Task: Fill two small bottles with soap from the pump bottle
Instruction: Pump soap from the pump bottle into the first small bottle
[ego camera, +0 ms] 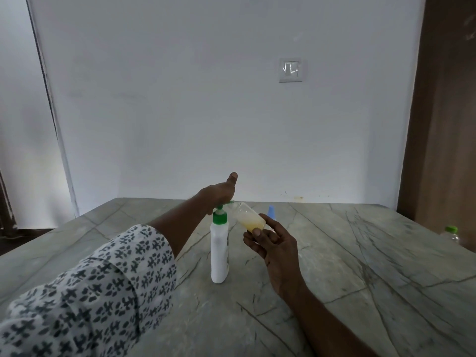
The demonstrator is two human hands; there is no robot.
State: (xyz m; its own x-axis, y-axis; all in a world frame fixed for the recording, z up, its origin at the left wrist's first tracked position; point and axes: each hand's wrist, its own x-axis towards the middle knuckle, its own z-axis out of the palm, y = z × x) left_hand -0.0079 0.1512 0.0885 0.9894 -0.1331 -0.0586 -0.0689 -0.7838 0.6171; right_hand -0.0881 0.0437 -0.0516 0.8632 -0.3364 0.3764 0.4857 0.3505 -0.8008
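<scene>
Head view: left grip point(219, 193) rests palm-down on the green pump head point(221, 207) of a tall white plastic pump bottle point(219, 253), thumb raised clear; its fingers are not curled round anything visible. Pump bottle stands upright on the grey veined stone table point(360, 266), near centre. The right grip point(279, 249) pinches a small clear plastic bottle point(251, 218) by its base between thumb and fingertips. Small bottle is held off the table, tilted, its mouth up against the pump nozzle, just right of the pump bottle's neck. A pale yellow liquid point(253, 224) lies in its lower part. Behind it, a light blue pointed cap point(270, 211) shows on the table; what it belongs to is hidden. A clear bottle with a green cap point(451, 234) stands at the right edge of view, well apart. A patterned white sleeve point(90, 292) covers the left forearm; right forearm is bare. The white wall point(180, 99) behind carries a switch plate point(290, 70)
</scene>
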